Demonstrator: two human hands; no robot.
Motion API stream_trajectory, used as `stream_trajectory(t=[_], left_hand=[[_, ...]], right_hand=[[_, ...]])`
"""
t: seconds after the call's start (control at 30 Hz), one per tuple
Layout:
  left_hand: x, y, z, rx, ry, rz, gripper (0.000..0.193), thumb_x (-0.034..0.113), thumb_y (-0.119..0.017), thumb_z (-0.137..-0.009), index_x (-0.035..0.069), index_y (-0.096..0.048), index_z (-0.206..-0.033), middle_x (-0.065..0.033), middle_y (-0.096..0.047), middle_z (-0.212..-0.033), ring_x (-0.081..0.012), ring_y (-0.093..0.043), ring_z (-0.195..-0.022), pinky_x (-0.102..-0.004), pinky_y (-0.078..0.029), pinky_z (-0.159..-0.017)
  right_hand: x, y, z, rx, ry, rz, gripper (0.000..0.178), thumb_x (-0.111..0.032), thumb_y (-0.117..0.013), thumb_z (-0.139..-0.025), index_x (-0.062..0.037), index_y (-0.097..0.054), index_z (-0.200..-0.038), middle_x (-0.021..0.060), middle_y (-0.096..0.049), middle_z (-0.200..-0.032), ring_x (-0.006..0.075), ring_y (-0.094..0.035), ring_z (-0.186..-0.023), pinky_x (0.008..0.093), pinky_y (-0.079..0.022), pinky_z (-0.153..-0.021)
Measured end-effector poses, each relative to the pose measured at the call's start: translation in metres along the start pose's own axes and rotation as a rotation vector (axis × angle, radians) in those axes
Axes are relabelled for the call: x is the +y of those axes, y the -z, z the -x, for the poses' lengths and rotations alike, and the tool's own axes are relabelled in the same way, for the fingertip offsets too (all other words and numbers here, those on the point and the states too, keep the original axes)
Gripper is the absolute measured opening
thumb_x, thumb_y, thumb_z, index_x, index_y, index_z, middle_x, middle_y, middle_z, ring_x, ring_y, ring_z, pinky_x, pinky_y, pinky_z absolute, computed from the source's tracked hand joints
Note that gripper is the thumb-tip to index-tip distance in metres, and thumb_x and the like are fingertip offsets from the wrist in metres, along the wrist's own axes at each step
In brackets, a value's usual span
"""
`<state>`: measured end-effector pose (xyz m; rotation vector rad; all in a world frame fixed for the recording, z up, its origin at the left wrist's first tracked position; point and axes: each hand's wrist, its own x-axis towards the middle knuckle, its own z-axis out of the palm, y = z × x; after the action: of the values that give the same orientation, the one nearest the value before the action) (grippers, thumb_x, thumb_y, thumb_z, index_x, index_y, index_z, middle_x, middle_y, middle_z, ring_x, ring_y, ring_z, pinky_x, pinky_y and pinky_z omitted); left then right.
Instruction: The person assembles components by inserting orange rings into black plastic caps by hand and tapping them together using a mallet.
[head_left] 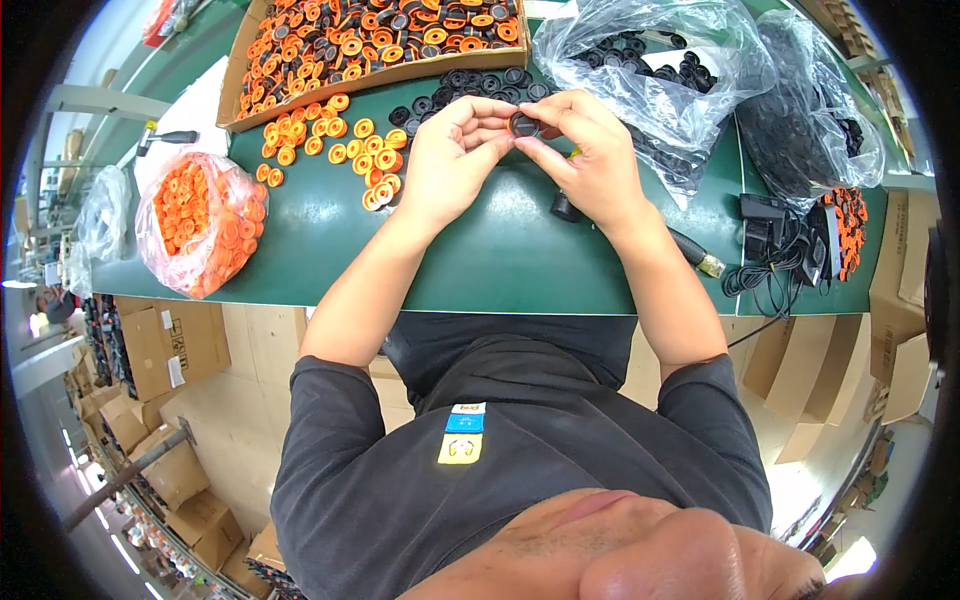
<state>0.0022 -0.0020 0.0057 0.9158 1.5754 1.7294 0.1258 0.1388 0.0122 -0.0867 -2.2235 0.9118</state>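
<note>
Both hands meet above the green table near its far side. My left hand (458, 160) and my right hand (590, 150) pinch a small round black cap (523, 125) between thumbs and fingertips, one hand on each side. A thin orange edge shows at its rim. Just beyond my hands lie loose black discs (470, 90). Left of my left hand, loose orange rings (375, 155) are scattered, some stacked. Under my right hand and forearm lies a black tool, partly hidden; its dark end (566, 208) and a black tube with a brass-coloured tip (710, 264) show.
An open cardboard box (240, 115) of orange-and-black caps stands at the back. Clear bags of black parts (690, 140) lie at the back right. A bag of orange rings (200, 225) sits at left. At right are a black device with cable (765, 225) and orange parts (850, 230).
</note>
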Motion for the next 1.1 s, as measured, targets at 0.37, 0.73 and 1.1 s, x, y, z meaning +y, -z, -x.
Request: stream_trajectory(t=[0.37,0.73,1.1], left_hand=[[0.001,-0.002,0.0,0.0,0.011,0.096,0.024,-0.004,-0.065,-0.09,-0.005,-0.061,-0.114,-0.0095,-0.067,-0.103,-0.012,-0.065,-0.095,-0.0248,-0.053,-0.088],[-0.002,0.0,0.0,-0.011,0.0,0.11,0.024,-0.004,-0.063,-0.091,-0.005,-0.06,-0.115,-0.0095,-0.067,-0.104,-0.0122,-0.065,-0.096,-0.0255,-0.053,-0.089],[-0.007,-0.001,0.001,0.003,0.028,0.181,0.029,0.003,-0.067,-0.093,-0.006,-0.061,-0.12,-0.0106,-0.07,-0.103,-0.0128,-0.067,-0.092,-0.0277,-0.056,-0.085]], right_hand=[[-0.004,0.002,-0.001,-0.007,0.015,0.01,0.032,-0.009,-0.081,-0.075,-0.0008,-0.071,-0.105,0.0118,-0.067,-0.097,0.0274,-0.066,-0.087,0.0335,-0.054,-0.078],[-0.004,0.002,-0.001,-0.009,-0.004,0.021,0.031,-0.008,-0.08,-0.074,-0.0013,-0.071,-0.103,0.0119,-0.067,-0.097,0.0277,-0.066,-0.088,0.0338,-0.054,-0.078],[-0.005,-0.003,0.002,0.019,0.025,0.015,0.031,-0.006,-0.08,-0.074,-0.001,-0.07,-0.102,0.0129,-0.065,-0.094,0.0294,-0.065,-0.086,0.0347,-0.054,-0.074]])
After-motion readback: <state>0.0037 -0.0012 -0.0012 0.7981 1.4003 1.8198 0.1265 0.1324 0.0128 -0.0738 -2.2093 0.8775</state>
